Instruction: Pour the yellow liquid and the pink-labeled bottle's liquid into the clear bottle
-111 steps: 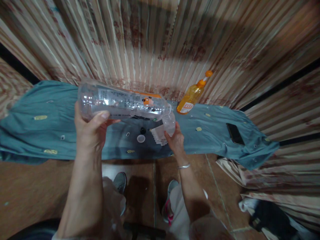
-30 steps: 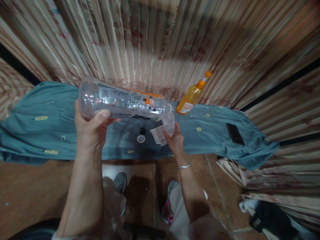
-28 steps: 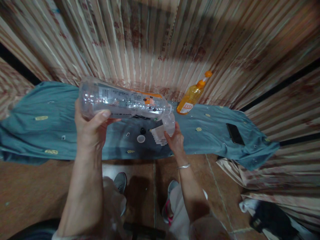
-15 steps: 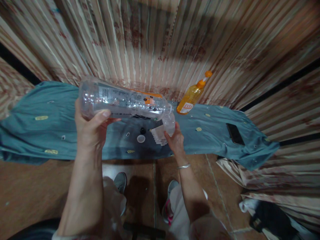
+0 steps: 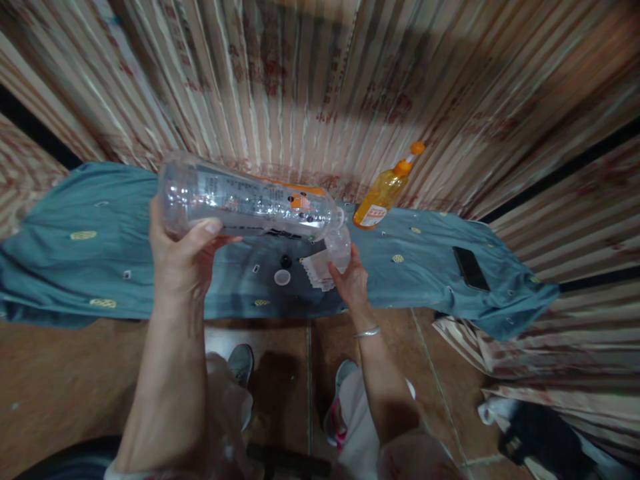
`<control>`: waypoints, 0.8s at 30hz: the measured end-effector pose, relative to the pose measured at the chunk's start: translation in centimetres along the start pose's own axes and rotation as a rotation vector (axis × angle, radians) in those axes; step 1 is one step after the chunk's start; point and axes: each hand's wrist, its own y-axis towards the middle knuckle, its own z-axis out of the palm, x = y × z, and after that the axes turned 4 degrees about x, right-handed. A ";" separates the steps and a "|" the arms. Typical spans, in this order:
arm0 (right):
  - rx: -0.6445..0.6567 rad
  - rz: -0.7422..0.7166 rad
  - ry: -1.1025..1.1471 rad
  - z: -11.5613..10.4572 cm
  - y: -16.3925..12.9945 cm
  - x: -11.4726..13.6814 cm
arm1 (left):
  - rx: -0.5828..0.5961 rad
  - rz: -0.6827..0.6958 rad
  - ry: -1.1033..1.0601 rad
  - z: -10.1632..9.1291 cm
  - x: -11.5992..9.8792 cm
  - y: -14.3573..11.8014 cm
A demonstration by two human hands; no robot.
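My left hand (image 5: 183, 250) is closed around the base end of a large clear plastic bottle (image 5: 245, 200) with an orange picture on its side. The bottle lies nearly level in the air, its mouth pointing right. At that mouth is a small clear bottle (image 5: 339, 247), which my right hand (image 5: 351, 280) grips from the lower right. The two openings meet or overlap; whether liquid is passing between them I cannot tell. Below lie a white round lid (image 5: 282, 277), a small black cap (image 5: 285, 261) and a pale cloth with a scalloped edge (image 5: 316, 270).
A pump bottle of orange liquid (image 5: 383, 197) stands at the back, right of my hands. Farther right a black phone (image 5: 471, 269) rests on the teal cloth (image 5: 425, 273) covering the table. A striped curtain (image 5: 300, 87) hangs behind.
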 end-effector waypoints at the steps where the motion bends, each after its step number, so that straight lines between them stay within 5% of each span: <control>1: -0.003 -0.001 0.003 0.0 0.0 0.0 | 0.001 0.002 0.002 0.0 0.0 0.0; 24: 0.008 0.013 0.007 -0.3 0.0 0.4 | 0.011 0.006 0.029 0.1 0.0 -0.2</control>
